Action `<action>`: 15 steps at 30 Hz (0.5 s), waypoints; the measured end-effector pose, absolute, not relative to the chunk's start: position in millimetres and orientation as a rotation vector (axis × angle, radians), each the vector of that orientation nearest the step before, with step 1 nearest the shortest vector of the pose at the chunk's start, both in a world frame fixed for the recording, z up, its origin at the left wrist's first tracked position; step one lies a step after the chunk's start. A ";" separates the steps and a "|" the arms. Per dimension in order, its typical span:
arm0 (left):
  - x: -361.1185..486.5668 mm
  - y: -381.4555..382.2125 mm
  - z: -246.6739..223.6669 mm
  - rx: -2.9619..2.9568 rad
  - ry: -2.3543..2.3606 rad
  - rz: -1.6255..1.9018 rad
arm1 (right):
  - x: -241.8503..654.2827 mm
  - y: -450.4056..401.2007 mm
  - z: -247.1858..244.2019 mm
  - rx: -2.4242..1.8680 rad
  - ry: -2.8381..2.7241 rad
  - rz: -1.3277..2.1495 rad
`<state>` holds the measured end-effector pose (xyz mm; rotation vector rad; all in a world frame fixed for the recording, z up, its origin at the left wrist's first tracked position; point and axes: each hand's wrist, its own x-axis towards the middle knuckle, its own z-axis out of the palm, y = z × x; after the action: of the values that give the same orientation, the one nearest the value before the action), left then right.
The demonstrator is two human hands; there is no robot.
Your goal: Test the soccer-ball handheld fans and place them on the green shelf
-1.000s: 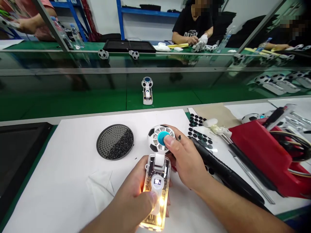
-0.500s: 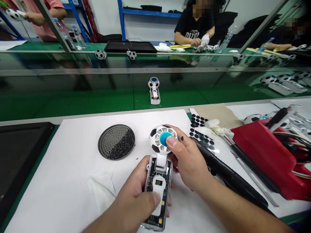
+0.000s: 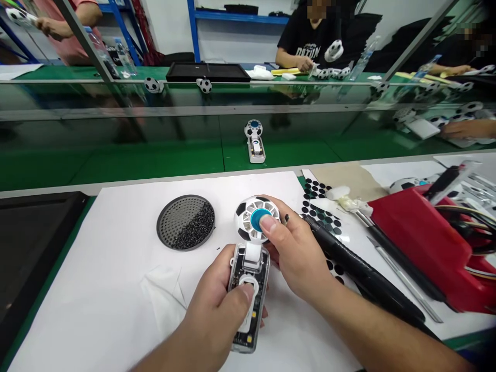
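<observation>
A small fan with a football-patterned head (image 3: 243,221) and a clear-cased handle (image 3: 259,305) is held over the white sheet. My left hand (image 3: 220,305) wraps round the handle, its thumb on the white panel in the middle. Fingers of my right hand (image 3: 294,248) grip the fan head from the right, the thumb pressed on its blue centre disc (image 3: 259,219). A round dark dish (image 3: 170,222) with tiny black screws lies to the left of the fan. Another such fan (image 3: 256,147) lies on the green belt ahead.
A black tray (image 3: 34,243) is at the left. On the right lie a black electric screwdriver (image 3: 360,263), black dot stickers (image 3: 321,217), tweezers (image 3: 411,284) and a red holder (image 3: 422,243). People work beyond the belt; a hand (image 3: 470,128) reaches in at right.
My left thumb has moved up the handle panel and now covers the small display. The fan has shifted slightly left and up. On the belt, the other fan has moved right. A hand has appeared at right.
</observation>
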<state>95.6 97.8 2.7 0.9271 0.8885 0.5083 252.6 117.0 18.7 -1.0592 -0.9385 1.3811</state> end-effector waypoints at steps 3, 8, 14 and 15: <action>95.2 99.3 2.9 0.916 0.878 0.496 | 252.4 116.9 18.5 -1.085 -0.929 1.375; 94.7 99.8 2.1 0.923 0.904 0.499 | 251.6 116.5 17.7 -1.071 -0.936 1.359; 96.0 101.6 5.1 0.913 0.872 0.488 | 251.8 116.1 14.5 -1.104 -0.906 1.343; 95.9 101.9 5.2 0.902 0.870 0.488 | 251.8 116.4 14.3 -1.107 -0.904 1.341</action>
<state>95.9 101.9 5.2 0.9017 0.8699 0.4878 251.8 116.4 14.3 -1.1073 -0.9038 1.3410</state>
